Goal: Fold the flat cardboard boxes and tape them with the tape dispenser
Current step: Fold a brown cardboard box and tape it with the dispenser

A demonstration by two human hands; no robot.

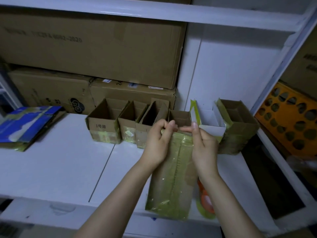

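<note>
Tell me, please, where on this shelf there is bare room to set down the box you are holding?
The white shelf is bare at front left, between the blue flattened box and the left hand. The back is crowded with a row of open boxes; at right, the tape dispenser lies under the held box.
</note>
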